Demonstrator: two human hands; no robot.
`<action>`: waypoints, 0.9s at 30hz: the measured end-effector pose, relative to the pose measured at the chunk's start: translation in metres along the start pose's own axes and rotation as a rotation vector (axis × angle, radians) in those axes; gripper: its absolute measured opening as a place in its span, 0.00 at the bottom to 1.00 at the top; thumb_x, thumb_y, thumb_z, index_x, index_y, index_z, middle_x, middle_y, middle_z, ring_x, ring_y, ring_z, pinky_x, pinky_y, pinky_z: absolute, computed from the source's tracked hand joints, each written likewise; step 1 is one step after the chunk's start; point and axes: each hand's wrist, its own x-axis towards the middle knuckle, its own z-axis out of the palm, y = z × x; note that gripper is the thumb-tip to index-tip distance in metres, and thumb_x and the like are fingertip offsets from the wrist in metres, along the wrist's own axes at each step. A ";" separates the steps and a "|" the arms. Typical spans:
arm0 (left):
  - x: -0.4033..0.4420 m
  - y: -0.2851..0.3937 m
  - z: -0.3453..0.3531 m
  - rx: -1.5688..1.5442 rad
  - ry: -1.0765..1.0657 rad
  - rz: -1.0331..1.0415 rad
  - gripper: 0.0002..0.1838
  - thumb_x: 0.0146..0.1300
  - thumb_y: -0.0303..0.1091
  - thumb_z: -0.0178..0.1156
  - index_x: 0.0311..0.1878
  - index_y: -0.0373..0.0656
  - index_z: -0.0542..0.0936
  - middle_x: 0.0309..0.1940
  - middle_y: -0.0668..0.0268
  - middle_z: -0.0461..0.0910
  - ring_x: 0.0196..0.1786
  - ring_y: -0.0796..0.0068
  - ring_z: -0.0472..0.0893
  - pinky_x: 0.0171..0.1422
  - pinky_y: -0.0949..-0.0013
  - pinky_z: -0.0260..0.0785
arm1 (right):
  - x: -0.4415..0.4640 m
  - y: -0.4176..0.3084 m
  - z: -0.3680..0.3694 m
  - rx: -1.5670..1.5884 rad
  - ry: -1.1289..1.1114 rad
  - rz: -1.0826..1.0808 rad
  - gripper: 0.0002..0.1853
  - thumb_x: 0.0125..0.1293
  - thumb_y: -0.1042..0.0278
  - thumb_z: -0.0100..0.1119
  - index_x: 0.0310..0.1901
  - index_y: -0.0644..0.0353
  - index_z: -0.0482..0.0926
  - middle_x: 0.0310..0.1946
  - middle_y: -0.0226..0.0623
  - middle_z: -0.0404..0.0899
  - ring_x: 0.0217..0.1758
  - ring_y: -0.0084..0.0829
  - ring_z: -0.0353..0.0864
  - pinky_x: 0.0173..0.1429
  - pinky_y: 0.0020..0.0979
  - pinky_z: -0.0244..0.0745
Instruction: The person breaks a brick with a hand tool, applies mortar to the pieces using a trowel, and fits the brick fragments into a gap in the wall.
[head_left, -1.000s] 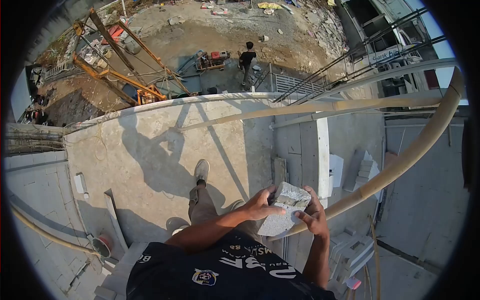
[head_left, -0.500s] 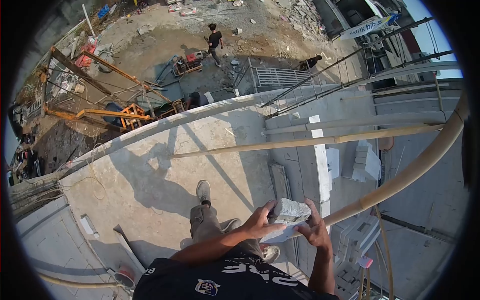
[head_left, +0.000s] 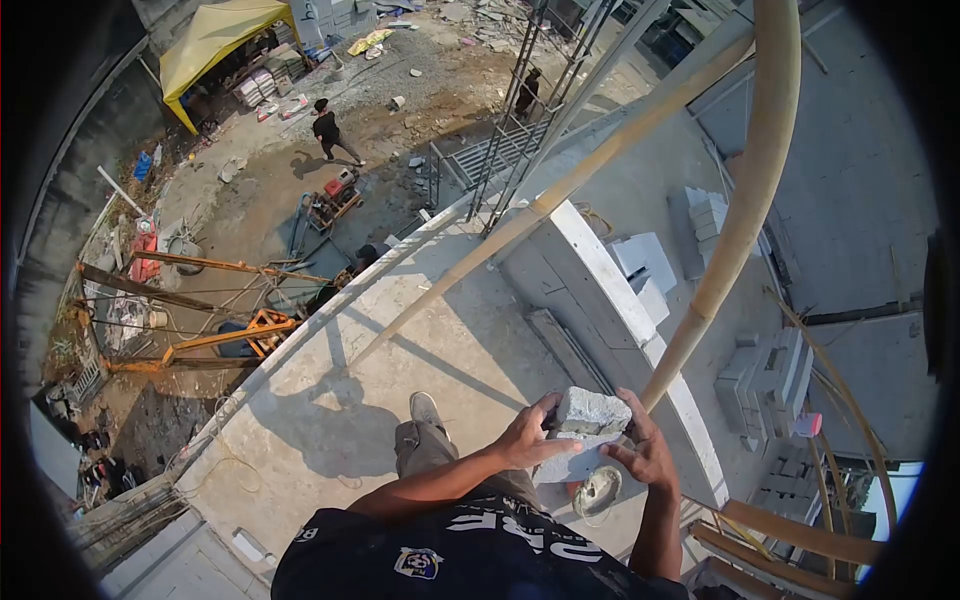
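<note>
A rough grey block piece point(head_left: 590, 412) is held in front of the dark shirt, between both hands, with a flatter pale face on its lower side. My left hand point(head_left: 530, 440) grips its left side, fingers bent and thumb along the lower face. My right hand point(head_left: 645, 450) is wrapped round the right side, its thumb at the lower edge. Just below the block, a bucket point(head_left: 597, 492) with grey material inside stands near the right forearm.
A bamboo pole point(head_left: 735, 235) rises at the right, and a thinner one point(head_left: 480, 250) slants across the floor. A low block wall point(head_left: 600, 290) stands right of the feet. Pale blocks point(head_left: 765, 385) are stacked beyond it. People point(head_left: 325, 130) are on the ground below, past the floor edge point(head_left: 330, 315).
The view has swung to the right, bringing the bucket and a yellow canopy into sight. Both hands still hold the block, now tilted differently. The person below has walked on.
</note>
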 end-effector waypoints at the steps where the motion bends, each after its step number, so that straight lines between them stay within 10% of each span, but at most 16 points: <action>1: 0.006 -0.005 0.009 0.022 -0.017 -0.005 0.36 0.55 0.42 0.74 0.61 0.32 0.70 0.53 0.50 0.79 0.56 0.62 0.79 0.61 0.61 0.69 | -0.009 0.010 -0.006 0.025 0.041 -0.014 0.47 0.54 0.84 0.69 0.75 0.63 0.56 0.63 0.43 0.73 0.66 0.35 0.73 0.72 0.37 0.64; 16: -0.006 -0.063 0.104 0.239 -0.037 -0.068 0.39 0.54 0.42 0.75 0.63 0.32 0.68 0.55 0.51 0.77 0.60 0.65 0.76 0.66 0.62 0.67 | -0.090 0.114 -0.060 0.176 0.047 -0.088 0.49 0.53 0.83 0.71 0.76 0.60 0.56 0.63 0.42 0.73 0.66 0.37 0.74 0.72 0.39 0.65; 27: 0.071 0.004 -0.016 -0.044 -0.231 -0.083 0.39 0.54 0.36 0.74 0.66 0.34 0.67 0.57 0.58 0.77 0.60 0.71 0.74 0.68 0.65 0.65 | 0.027 0.042 -0.014 0.313 0.160 -0.174 0.47 0.51 0.85 0.71 0.73 0.62 0.60 0.62 0.42 0.74 0.65 0.34 0.74 0.71 0.38 0.66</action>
